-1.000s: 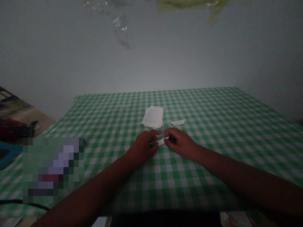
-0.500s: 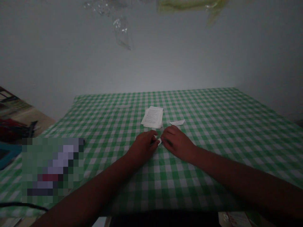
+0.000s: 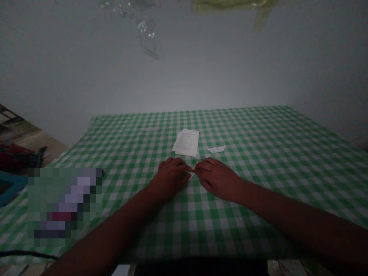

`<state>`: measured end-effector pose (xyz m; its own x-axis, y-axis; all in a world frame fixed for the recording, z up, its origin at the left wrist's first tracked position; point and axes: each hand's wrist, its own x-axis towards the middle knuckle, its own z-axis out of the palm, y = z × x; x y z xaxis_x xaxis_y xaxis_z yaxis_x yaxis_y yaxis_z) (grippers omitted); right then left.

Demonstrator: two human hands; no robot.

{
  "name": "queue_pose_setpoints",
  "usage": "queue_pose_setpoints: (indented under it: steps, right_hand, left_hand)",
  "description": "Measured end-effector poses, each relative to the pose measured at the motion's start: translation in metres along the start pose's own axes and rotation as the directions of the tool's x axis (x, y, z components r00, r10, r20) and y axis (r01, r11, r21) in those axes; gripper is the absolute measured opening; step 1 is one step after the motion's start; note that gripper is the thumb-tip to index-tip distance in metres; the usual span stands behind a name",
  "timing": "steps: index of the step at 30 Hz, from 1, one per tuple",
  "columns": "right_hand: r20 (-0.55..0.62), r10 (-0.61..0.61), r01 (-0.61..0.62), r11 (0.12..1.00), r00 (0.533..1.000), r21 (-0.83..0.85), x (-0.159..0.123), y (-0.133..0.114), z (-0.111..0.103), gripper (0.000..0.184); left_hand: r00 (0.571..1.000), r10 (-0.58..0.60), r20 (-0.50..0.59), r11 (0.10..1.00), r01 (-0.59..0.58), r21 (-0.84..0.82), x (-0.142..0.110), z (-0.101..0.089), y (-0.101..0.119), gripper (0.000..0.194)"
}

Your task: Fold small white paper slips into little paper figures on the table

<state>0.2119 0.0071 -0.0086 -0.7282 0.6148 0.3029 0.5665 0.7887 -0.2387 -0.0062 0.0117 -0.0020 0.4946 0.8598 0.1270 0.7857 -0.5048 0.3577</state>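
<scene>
A small white paper strip [image 3: 191, 173] is almost hidden between my two hands at the middle of the table. My left hand [image 3: 171, 178] and my right hand [image 3: 217, 178] lie palm down, their fingertips meeting on the strip. Whether it is folded cannot be seen. Just beyond my fingers lies a stack of printed white sheets [image 3: 186, 143]. To its right is a small white paper slip [image 3: 216, 149], nearer my right hand.
A green and white gingham tablecloth [image 3: 253, 153] covers the table against a pale wall [image 3: 184, 76]. A pixelated patch [image 3: 64, 205] hides something at the left. A black cable [image 3: 25, 253] runs along the lower left, and clear plastic [image 3: 148, 34] hangs above.
My hands have drawn closer together, and much less of the white paper strip shows between them. The printed sheets and the slip have stayed in place.
</scene>
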Motion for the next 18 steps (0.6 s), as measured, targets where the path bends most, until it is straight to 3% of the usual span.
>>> queue_pose_setpoints:
  steps: [5, 10, 18]
  right_hand:
    - [0.033, -0.019, 0.020, 0.999, 0.999, -0.035, -0.002, 0.000, -0.003, 0.037]
    - [0.084, -0.001, 0.009, 0.995, 0.996, -0.097, -0.004, -0.001, -0.006, 0.039]
    - [0.079, -0.011, 0.017, 0.997, 0.997, -0.074, -0.003, 0.000, -0.006, 0.039]
  left_hand:
    - [1.000, 0.000, 0.026, 1.000, 0.000, -0.002, -0.002, -0.005, -0.001, 0.024]
    - [0.991, 0.014, 0.135, 0.999, -0.010, -0.035, -0.002, -0.013, -0.009, 0.032]
    - [0.974, 0.084, 0.208, 0.990, -0.059, -0.124, -0.004, -0.024, -0.017, 0.044]
